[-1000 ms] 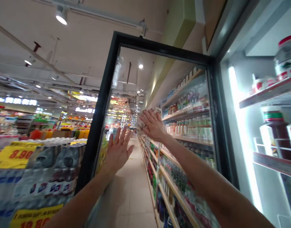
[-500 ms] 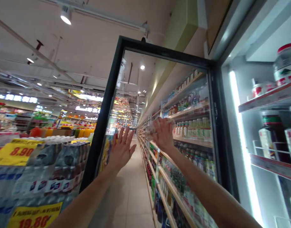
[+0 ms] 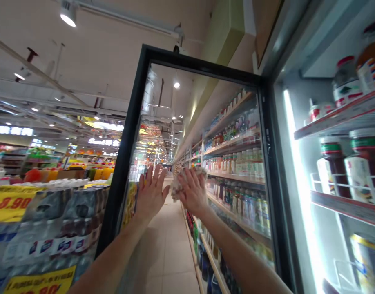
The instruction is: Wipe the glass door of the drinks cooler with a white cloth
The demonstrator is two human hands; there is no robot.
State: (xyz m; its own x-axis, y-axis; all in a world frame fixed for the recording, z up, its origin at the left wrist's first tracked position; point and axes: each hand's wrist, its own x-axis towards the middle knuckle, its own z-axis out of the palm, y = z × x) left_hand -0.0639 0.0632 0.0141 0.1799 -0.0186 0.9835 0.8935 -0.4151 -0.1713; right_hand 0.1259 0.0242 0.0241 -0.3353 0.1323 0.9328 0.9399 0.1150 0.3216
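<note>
A black-framed glass door (image 3: 227, 122) of a drinks cooler stands swung out in front of me. My left hand (image 3: 150, 194) lies open against the glass near the left side of the frame, fingers spread and holding nothing. Under my right hand (image 3: 193, 194) is a crumpled pale cloth (image 3: 177, 188), pressed flat to the pane by the palm and fingers. The cloth sticks out on both sides of that hand, close to the left thumb. Part of the cloth is hidden beneath the fingers.
Right of the door, the lit cooler holds bottles (image 3: 331, 163) on shelves (image 3: 347, 204). Shelves of drinks also show through or in the glass. Stacked bottle packs (image 3: 61, 228) with a yellow price sign (image 3: 14, 202) stand at left. A tiled floor (image 3: 163, 245) runs ahead.
My right hand has slid left and downward across the glass with the cloth, closer to my left hand. The left hand stays on the pane. The view has turned slightly right.
</note>
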